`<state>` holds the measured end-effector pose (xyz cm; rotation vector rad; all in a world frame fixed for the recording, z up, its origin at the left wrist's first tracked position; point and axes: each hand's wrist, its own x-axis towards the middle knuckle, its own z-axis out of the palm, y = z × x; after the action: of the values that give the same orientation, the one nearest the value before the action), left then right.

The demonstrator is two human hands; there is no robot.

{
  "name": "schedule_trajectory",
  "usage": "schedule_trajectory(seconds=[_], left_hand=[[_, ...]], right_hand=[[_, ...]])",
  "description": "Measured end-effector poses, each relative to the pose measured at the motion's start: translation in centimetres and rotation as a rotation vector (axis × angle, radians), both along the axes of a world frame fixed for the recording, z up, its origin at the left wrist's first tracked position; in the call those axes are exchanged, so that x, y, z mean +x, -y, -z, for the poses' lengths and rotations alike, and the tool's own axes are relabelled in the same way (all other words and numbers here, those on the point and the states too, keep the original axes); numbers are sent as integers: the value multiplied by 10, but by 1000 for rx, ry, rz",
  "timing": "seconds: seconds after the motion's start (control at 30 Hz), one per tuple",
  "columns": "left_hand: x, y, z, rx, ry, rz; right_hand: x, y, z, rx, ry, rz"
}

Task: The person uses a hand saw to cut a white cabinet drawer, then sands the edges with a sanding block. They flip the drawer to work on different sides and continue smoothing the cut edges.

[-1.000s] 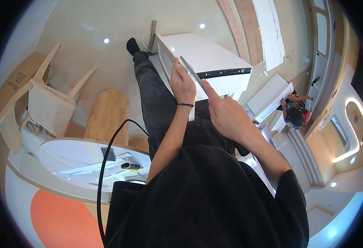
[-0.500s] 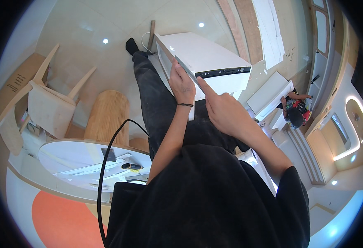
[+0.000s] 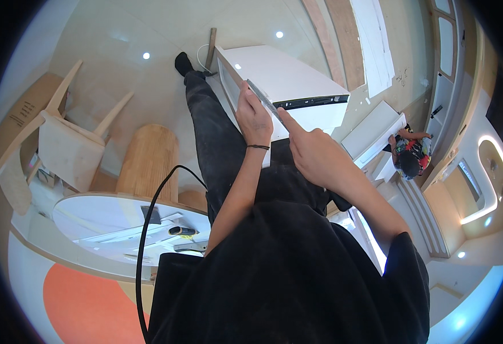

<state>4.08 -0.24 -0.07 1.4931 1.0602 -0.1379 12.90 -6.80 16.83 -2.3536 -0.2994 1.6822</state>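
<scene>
My left hand (image 3: 255, 117) is closed around the side of a thin flat grey bar (image 3: 260, 94), its palm turned up beneath it. Over the near end of the same bar, my right hand (image 3: 317, 152) is closed with the index finger stretched along it. The bar slants above a white box-shaped cabinet piece (image 3: 280, 71), close to its near left edge. A black slotted strip (image 3: 314, 102) runs along one edge of that piece. Whether the bar touches the piece I cannot tell.
To the left are a pale wooden chair (image 3: 71, 143) and a round white table (image 3: 102, 221) bearing strips and a yellow-black tool (image 3: 184, 231). A black cable (image 3: 142, 246) hangs beside me. At the right another person (image 3: 413, 152) works by white panels (image 3: 372, 129). Boards (image 3: 343, 46) lie beyond.
Both hands and the grey bar have shifted slightly to the right. My grip looks the same, and the white piece has stayed in place.
</scene>
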Motion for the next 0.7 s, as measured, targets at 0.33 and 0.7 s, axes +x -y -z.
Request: schedule_trajectory(seconds=[0.33,0.7], left_hand=[[0,0,-1,38,14,21],[-3,2,4,-37,-9,-15]], right_hand=[[7,-2,-5,-54,-119,-23],[-3,1,-2,2,10,21]])
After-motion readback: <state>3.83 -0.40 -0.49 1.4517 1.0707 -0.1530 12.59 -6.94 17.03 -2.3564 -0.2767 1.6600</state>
